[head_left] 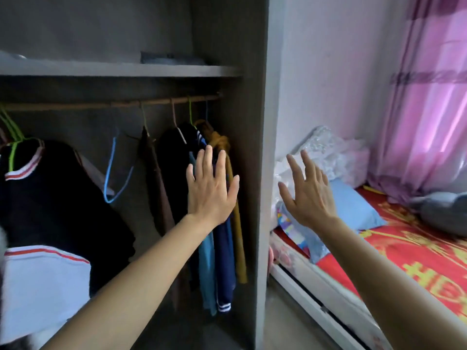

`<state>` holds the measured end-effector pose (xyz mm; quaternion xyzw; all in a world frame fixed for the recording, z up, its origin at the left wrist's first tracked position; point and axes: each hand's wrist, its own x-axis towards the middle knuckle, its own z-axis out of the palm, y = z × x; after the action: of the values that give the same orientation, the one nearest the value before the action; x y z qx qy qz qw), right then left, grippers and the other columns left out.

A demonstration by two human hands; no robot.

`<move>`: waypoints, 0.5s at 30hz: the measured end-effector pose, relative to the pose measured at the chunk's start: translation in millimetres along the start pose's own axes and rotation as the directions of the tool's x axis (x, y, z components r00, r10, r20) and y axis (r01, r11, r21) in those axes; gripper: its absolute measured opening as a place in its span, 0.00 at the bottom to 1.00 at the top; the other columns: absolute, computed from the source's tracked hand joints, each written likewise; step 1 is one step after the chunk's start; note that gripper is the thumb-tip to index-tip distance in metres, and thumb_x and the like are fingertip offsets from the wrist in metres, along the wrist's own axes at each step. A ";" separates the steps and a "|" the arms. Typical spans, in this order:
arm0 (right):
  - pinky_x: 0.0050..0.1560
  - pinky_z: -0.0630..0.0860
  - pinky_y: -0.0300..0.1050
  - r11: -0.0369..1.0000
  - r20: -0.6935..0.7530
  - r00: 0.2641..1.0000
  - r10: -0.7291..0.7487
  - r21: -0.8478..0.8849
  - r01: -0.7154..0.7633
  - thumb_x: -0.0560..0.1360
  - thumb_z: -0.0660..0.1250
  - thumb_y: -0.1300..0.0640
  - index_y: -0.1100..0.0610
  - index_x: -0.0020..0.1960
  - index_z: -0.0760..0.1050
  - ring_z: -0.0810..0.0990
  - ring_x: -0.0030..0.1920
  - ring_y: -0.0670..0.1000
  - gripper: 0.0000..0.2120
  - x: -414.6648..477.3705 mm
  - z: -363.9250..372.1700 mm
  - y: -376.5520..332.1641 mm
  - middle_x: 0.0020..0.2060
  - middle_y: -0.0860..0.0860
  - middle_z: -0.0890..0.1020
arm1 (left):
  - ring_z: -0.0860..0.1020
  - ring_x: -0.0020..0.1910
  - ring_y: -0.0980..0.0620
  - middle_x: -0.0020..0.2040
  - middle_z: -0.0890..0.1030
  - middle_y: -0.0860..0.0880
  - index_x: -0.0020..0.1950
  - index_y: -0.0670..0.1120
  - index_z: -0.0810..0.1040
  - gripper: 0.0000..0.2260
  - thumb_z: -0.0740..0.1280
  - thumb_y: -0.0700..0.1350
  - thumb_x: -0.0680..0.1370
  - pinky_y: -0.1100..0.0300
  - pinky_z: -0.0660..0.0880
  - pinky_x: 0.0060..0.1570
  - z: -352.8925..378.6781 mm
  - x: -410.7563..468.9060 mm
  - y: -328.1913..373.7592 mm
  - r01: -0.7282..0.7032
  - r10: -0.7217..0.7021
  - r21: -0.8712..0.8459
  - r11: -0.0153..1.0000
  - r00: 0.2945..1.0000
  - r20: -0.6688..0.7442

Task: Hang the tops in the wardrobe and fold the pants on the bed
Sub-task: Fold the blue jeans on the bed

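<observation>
— What have your hands got?

— Nothing, either of them; my left hand (211, 188) is flat, fingers straight and spread, palm turned away from me, raised just left of the side panel (255, 122) of the wardrobe (101, 26); it lies over the hanging tops, though I cannot tell whether it touches them; my right hand (309, 195) is spread and empty too, held up just right of the side panel.

— Where are the tops?

— On the rail (75, 105), which runs left from the side panel; nearest the panel hangs a mustard top (241, 248), knotted near its hanger; next to the left is a navy top (225, 261) with white stripes at the hem, then a teal garment (206, 269), a black garment (171, 157) and a brown garment (158, 193); further left is an empty blue hanger (109, 170); farthest from the panel is a black top (63, 198) with red-and-white collar trim on a green hanger (11, 155); below that I see a white garment (43, 286) with a red stripe.

— And the other side?

— Right of the side panel stands the bed (417, 253) with its red and gold sheet; a blue pillow (353, 208) and a white crinkled bundle (326, 150) lie at the end near the panel; a pink curtain (429, 109) hangs well to the right; a shelf (113, 69) meets the panel above the rail, with a dark folded item (171, 59) on it.
</observation>
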<state>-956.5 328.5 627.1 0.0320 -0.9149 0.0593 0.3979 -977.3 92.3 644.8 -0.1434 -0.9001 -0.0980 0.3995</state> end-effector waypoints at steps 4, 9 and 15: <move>0.70 0.65 0.58 0.989 -0.012 0.994 0.111 -0.098 -0.111 0.79 0.57 0.43 0.54 0.78 0.59 0.67 0.71 0.63 0.31 -58.6 -51.4 107.9 0.76 0.62 0.61 | 0.56 0.77 0.40 0.78 0.58 0.38 0.78 0.44 0.59 0.29 0.54 0.57 0.80 0.37 0.57 0.71 24.1 -2.3 120.2 -0.129 0.133 -0.148 0.981 0.991 0.021; 0.72 0.64 0.58 0.940 -0.034 0.967 0.251 -0.229 -0.252 0.79 0.58 0.43 0.54 0.78 0.58 0.65 0.72 0.62 0.31 -145.9 -118.4 267.3 0.76 0.61 0.61 | 0.59 0.75 0.38 0.77 0.60 0.39 0.77 0.43 0.61 0.29 0.55 0.57 0.80 0.38 0.60 0.69 65.9 -11.0 306.6 -0.235 0.243 -0.316 0.919 0.970 -0.015; 0.66 0.68 0.60 0.798 0.031 0.862 0.506 -0.395 -0.455 0.79 0.60 0.44 0.56 0.78 0.59 0.69 0.69 0.64 0.32 -285.4 -186.3 438.4 0.75 0.62 0.62 | 0.53 0.77 0.40 0.79 0.53 0.40 0.79 0.45 0.55 0.31 0.53 0.59 0.80 0.35 0.57 0.70 123.7 -77.3 529.4 -0.275 0.399 -0.500 0.821 0.903 0.158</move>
<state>-673.5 791.1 507.8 -0.2741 -0.9117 -0.0193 0.3055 -835.3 611.9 537.9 -0.4045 -0.8536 -0.2189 0.2447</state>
